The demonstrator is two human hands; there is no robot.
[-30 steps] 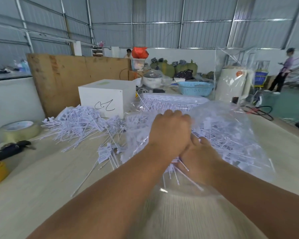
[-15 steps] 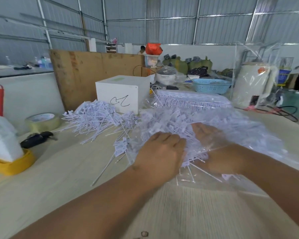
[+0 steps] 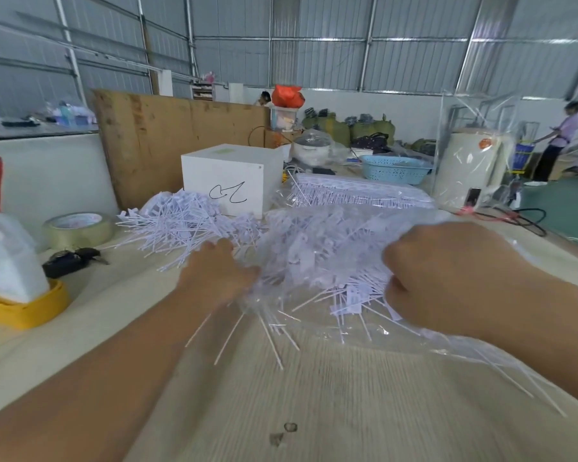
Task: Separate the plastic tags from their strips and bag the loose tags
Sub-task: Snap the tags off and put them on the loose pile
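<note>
Plastic tags (image 3: 314,261) fill a clear bag (image 3: 364,331); both hands (image 3: 219,275) (image 3: 447,278) grip its mouth, fingers curled, best held wide while loading

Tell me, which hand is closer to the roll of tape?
The left. The left hand is on the tags near the clear bag's left edge, nearer the tape roll. The right hand grips the bag farther right.

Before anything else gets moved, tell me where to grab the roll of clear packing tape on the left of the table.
Take the roll of clear packing tape from above, fingers inside its open core and thumb on the outer wall. It lies flat on the wooden table, hole upward, with free space around its rim.
</note>
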